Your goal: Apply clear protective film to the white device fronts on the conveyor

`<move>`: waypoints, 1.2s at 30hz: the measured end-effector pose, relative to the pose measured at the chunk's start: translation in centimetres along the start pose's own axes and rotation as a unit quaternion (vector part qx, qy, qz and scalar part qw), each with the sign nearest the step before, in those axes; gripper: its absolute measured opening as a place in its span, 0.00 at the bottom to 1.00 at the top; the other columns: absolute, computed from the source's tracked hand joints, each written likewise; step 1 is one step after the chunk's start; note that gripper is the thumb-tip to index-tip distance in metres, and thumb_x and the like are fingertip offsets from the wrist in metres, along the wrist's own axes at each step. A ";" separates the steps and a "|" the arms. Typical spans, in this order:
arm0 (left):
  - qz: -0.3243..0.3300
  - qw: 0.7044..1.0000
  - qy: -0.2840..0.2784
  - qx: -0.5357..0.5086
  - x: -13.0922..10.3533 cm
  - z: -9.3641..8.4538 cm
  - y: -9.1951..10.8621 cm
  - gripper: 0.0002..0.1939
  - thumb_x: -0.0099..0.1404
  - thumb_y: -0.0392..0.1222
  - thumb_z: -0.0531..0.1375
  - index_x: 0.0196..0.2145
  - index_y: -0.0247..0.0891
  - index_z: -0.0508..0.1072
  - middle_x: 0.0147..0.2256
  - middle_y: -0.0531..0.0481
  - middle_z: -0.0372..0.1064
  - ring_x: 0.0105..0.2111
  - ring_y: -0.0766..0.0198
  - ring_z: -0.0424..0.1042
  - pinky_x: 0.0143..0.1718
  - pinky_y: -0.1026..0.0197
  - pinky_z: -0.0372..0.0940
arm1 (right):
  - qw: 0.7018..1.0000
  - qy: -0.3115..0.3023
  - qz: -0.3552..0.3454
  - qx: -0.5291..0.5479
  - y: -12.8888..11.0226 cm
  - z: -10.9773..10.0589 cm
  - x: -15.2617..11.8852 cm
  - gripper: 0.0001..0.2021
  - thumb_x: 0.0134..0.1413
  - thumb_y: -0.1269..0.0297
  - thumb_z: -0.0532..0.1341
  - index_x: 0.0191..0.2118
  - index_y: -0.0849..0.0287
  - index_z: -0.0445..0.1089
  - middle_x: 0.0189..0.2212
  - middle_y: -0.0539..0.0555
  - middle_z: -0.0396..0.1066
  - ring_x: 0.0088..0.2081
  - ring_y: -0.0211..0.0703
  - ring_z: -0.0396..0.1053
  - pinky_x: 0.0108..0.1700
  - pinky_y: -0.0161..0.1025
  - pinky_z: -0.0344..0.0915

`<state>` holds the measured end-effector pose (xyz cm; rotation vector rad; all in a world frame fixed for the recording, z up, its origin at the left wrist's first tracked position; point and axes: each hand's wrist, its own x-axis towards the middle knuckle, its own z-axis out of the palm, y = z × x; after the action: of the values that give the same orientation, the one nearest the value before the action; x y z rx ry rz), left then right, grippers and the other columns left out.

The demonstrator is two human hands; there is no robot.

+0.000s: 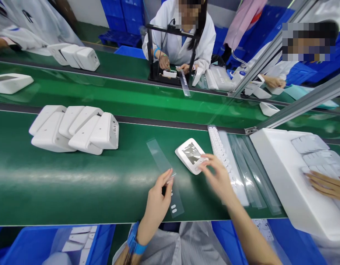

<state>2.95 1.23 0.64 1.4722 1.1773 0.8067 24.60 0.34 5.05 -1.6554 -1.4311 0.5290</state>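
My left hand (158,195), a blue band at its wrist, pinches a clear plastic strip (158,154) of small white oval stickers between thumb and fingertips. The strip lies slantwise on the green bench and appears bent up at the fingers. To its right rests a white device (188,152) with a grey screen under wrinkled film, face up. My right hand (218,176), slightly blurred, has thumb and forefinger drawn close together over the device's right corner. Whatever may be between those fingertips is too small to make out.
Several white housings (76,129) are stacked at left. Sticker strips (236,165) lie on the right beside a white foam box (280,176), where another person's hand (327,184) rests. A green conveyor (158,105) runs behind; co-workers sit beyond. Blue bins (103,243) stand below the bench edge.
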 end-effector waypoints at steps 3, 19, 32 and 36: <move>0.007 0.999 -0.031 -0.001 0.2 0.6 0.0 0.21 0.73 0.45 0.52 0.61 0.44 0.62 0.61 0.44 0.66 0.60 0.56 0.66 0.56 0.54 0.67 | 0.992 -0.017 0.121 0.027 2.5 -2.0 3.0 0.13 0.53 0.52 0.65 0.28 0.57 0.74 0.48 0.60 0.74 0.48 0.53 0.73 0.53 0.54 0.69; 0.009 0.999 -0.037 0.001 -0.2 0.0 -0.5 0.22 0.73 0.42 0.51 0.63 0.45 0.58 0.63 0.44 0.62 0.62 0.56 0.63 0.60 0.51 0.62 | 0.986 -0.138 0.071 -0.069 -0.8 -0.3 -0.2 0.08 0.63 0.61 0.57 0.33 0.55 0.69 0.35 0.52 0.69 0.32 0.42 0.69 0.36 0.41 0.67; 0.032 0.997 -0.009 0.068 -0.4 -0.2 -1.1 0.23 0.72 0.40 0.52 0.63 0.44 0.58 0.61 0.45 0.65 0.55 0.57 0.71 0.54 0.53 0.68 | 0.947 -0.238 0.169 -0.135 -2.0 1.9 2.3 0.07 0.56 0.65 0.63 0.27 0.57 0.70 0.31 0.51 0.73 0.31 0.42 0.70 0.35 0.39 0.63; 0.042 0.997 -0.005 0.067 -0.3 -0.2 -1.1 0.22 0.72 0.40 0.52 0.62 0.43 0.58 0.60 0.44 0.66 0.54 0.57 0.72 0.53 0.52 0.69 | 0.945 -0.237 0.176 -0.139 -2.2 2.0 2.5 0.06 0.55 0.66 0.63 0.27 0.57 0.70 0.31 0.51 0.73 0.32 0.43 0.71 0.36 0.40 0.64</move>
<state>2.36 1.00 -0.35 1.6441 1.1875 0.7895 22.44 3.30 6.28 -2.1297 -1.6074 1.0221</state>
